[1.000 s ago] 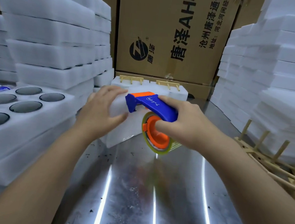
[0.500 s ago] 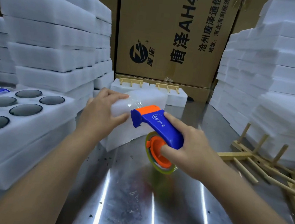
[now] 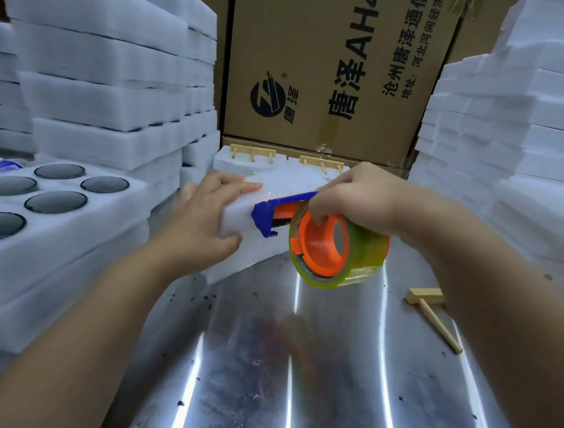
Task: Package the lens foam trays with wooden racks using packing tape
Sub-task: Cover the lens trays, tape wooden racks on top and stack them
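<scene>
forearms reach forward; left hand lies flat, fingers straight, right hand curls round the tape dispenser.

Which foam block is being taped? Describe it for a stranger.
Find the cardboard box at the back; before it, on the steel table, lies a foam block. Unlike the stacks around, the left hand rests on it, a blue-orange dispenser against it.

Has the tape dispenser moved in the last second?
Yes. Against the cardboard box, the tape dispenser shifted right, and the right hand gripping it rose.
</scene>
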